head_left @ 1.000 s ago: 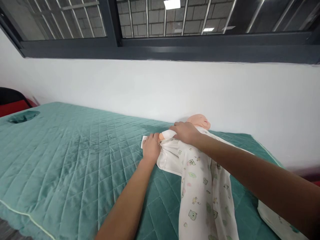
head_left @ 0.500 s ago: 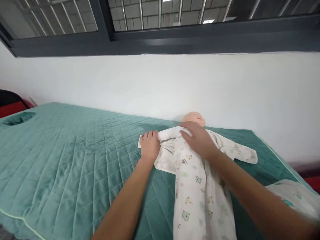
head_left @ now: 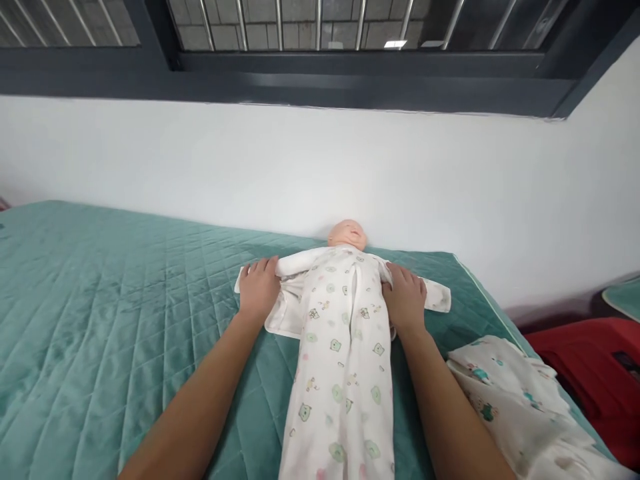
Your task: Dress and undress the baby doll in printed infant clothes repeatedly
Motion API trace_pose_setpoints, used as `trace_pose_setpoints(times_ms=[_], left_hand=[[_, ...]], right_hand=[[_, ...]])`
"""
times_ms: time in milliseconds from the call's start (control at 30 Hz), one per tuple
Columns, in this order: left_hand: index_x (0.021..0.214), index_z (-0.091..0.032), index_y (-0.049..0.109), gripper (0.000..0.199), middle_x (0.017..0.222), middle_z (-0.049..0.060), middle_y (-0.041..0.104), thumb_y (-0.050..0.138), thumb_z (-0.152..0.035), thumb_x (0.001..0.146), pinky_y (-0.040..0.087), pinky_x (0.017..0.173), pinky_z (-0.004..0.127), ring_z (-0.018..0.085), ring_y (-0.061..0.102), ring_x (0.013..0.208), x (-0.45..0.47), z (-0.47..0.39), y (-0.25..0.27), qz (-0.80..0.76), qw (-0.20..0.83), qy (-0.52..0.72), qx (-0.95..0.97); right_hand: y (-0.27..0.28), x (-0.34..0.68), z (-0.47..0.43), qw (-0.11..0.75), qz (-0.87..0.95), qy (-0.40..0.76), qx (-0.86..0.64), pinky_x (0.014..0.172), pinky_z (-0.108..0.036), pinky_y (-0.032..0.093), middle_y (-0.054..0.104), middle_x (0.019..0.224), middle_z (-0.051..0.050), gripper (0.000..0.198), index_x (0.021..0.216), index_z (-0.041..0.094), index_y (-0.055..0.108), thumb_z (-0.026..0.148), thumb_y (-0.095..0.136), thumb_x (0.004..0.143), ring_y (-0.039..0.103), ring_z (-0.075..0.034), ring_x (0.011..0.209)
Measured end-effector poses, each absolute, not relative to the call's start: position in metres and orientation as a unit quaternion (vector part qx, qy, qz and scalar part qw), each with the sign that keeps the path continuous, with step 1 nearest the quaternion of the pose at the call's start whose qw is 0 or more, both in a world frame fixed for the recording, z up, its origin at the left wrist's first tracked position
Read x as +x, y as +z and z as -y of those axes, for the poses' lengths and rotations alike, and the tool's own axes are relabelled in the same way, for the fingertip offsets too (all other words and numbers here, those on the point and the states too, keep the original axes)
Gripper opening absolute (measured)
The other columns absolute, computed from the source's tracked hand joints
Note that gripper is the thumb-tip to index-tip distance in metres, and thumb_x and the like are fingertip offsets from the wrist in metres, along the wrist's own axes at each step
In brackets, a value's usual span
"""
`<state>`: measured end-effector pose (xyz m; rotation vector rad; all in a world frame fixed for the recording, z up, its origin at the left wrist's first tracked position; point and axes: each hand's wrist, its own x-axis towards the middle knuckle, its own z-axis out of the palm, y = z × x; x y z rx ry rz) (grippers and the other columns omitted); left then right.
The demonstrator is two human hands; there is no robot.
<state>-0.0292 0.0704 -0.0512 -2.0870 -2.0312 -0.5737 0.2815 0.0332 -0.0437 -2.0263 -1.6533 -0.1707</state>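
Observation:
A baby doll [head_left: 347,234] lies on its back, its head near the wall. Over its body is spread a long white baby garment [head_left: 340,347] with small green animal prints, the sleeves stretched out to both sides. My left hand [head_left: 259,290] is closed around the left-side sleeve, whose cuff end shows past the fingers. On the other side, my right hand [head_left: 406,297] wraps the right-side sleeve near the shoulder, with the cuff sticking out beyond it. The doll's arms and legs are hidden by cloth.
A green quilted cover [head_left: 150,320] lies under everything. Crumpled white printed cloth [head_left: 525,400] rests at the right, beside a red object [head_left: 590,373] beyond the edge. The white wall [head_left: 225,160] stands behind, below a dark window frame [head_left: 320,83].
My right hand has moved from the garment's left-side shoulder by the doll's head to the right-side sleeve and closed on it. My left hand keeps its hold. The view has shifted right.

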Motion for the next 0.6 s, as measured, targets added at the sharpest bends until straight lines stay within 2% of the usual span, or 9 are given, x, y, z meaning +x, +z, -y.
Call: trace_pose_setpoints(times_ms=[100,200,367,433,500,600], left_hand=[[0.134,-0.027,0.056,0.046,0.126,0.009,0.067,0.041,-0.016,0.091,0.036,0.111,0.044,0.027,0.058,0.121,-0.031,-0.07,-0.05,0.691,0.086,-0.196,-0.69],[0.134,-0.026,0.056,0.045,0.127,0.009,0.066,0.039,-0.017,0.093,0.035,0.112,0.045,0.027,0.058,0.121,-0.033,-0.07,-0.052,0.695,0.086,-0.194,-0.687],[0.137,-0.024,0.053,0.046,0.141,0.011,0.058,0.044,-0.019,0.092,0.02,0.122,0.054,0.029,0.048,0.134,-0.027,-0.053,-0.047,0.671,0.098,-0.233,-0.697],[0.135,-0.023,0.055,0.044,0.142,0.011,0.057,0.045,-0.02,0.092,0.027,0.121,0.048,0.027,0.048,0.135,-0.013,-0.039,-0.035,0.655,0.074,-0.28,-0.698],[0.13,-0.023,0.057,0.039,0.139,0.008,0.059,0.043,-0.023,0.094,0.04,0.113,0.037,0.022,0.053,0.13,0.011,-0.027,-0.016,0.627,0.019,-0.354,-0.694],[0.124,-0.023,0.061,0.034,0.132,0.005,0.063,0.042,-0.025,0.096,0.045,0.106,0.028,0.018,0.058,0.122,0.064,-0.023,0.019,0.531,-0.064,-0.386,-0.752]], right_hand=[[-0.043,0.294,-0.031,0.282,0.59,-0.069,-0.753,0.111,-0.05,0.028,0.062,0.135,-0.008,0.047,0.129,0.024,0.061,0.017,0.038,0.088,0.05,-0.029,0.125],[-0.041,0.3,-0.031,0.306,0.574,-0.056,-0.758,0.107,-0.047,0.034,0.066,0.129,-0.009,0.047,0.125,0.022,0.064,0.016,0.038,0.087,0.054,-0.03,0.12],[-0.041,0.295,-0.031,0.308,0.583,-0.047,-0.75,0.109,-0.048,0.032,0.066,0.13,-0.01,0.046,0.127,0.02,0.063,0.017,0.038,0.089,0.052,-0.029,0.125],[-0.041,0.294,-0.031,0.306,0.579,-0.045,-0.754,0.109,-0.05,0.033,0.066,0.129,-0.011,0.043,0.127,0.021,0.063,0.021,0.038,0.091,0.053,-0.03,0.124],[-0.041,0.293,-0.032,0.312,0.575,-0.048,-0.755,0.108,-0.052,0.033,0.067,0.127,-0.012,0.041,0.125,0.021,0.063,0.024,0.039,0.093,0.054,-0.03,0.123],[-0.041,0.295,-0.033,0.331,0.569,-0.057,-0.751,0.106,-0.052,0.035,0.068,0.124,-0.013,0.037,0.12,0.021,0.065,0.027,0.039,0.094,0.055,-0.031,0.12]])
